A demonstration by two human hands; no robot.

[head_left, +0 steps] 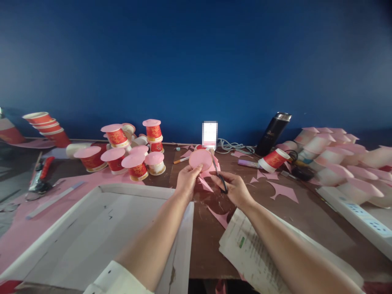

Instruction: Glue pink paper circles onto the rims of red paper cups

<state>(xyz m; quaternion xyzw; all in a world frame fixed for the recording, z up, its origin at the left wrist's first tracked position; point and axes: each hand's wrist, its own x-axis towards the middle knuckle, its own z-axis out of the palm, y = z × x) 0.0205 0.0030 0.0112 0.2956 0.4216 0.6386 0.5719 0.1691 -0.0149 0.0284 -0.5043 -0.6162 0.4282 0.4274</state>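
My left hand pinches the lower edge of a pink paper circle, held up above the brown table. My right hand is closed round the dark handles of a pair of scissors. The blades point up and away, beside the right edge of the circle. Under and around both hands lie pink paper scraps. At the left, several red cups with pink discs on top stand in a group, some of them stacked.
A shallow white box lid fills the front left. Printed papers lie beneath my right forearm. Farther right are a black flask, a tipped red cup, a power strip and many pink-topped cups.
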